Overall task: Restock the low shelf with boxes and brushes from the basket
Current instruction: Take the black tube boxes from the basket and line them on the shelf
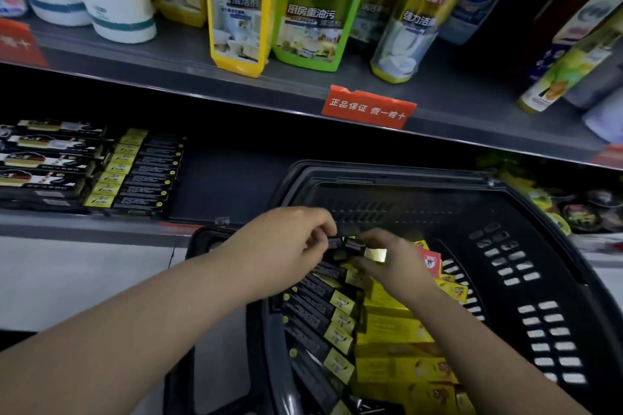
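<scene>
Both hands meet over the far left part of the basket (546, 212). The left hand (290, 242) and the right hand (381, 263) have their fingers curled, pinching one black box (350, 245) between them. That box lies roughly crosswise. Its dark end sits under the left fingertips and its shiny gold end points right, showing just past the right thumb. How much of its length is hidden by the fingers cannot be told.

Directly beneath it, along the basket's left wall, a row of black boxes (313, 313) lies side by side. Their long axes slant from lower left to upper right, and their yellow ends point toward the basket's middle. Flat yellow boxes (394, 327) fill the middle of the basket beside that row, touching it, and a red pack (431, 261) stands behind the right hand.

Beyond the basket's far rim is the low shelf (215, 178). At its left, well apart from the basket, matching shelved boxes (145, 172) lie in a neat row with their yellow ends to the left.
</scene>
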`<control>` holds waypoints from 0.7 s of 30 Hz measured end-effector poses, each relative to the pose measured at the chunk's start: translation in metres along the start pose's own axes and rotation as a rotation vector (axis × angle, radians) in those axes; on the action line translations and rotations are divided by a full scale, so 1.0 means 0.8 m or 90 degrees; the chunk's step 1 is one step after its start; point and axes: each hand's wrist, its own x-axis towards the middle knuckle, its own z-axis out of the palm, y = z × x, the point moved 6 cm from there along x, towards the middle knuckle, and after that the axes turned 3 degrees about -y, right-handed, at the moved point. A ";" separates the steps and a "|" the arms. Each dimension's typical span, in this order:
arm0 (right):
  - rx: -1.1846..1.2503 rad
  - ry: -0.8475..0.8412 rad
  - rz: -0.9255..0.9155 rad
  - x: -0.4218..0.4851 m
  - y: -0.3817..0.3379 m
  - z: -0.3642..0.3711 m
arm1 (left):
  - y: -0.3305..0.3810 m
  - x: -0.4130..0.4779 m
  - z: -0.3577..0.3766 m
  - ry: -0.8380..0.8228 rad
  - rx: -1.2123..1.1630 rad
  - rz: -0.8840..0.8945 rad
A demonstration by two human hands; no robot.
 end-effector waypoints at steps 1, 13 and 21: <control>0.101 0.029 -0.009 -0.014 -0.007 -0.021 | -0.003 0.000 0.001 0.005 -0.045 -0.023; 0.703 0.092 0.162 -0.082 -0.051 -0.046 | 0.014 -0.004 0.050 -0.158 -0.283 -0.089; 0.758 0.103 0.142 -0.073 -0.070 -0.037 | 0.017 -0.006 0.050 -0.165 -0.403 -0.094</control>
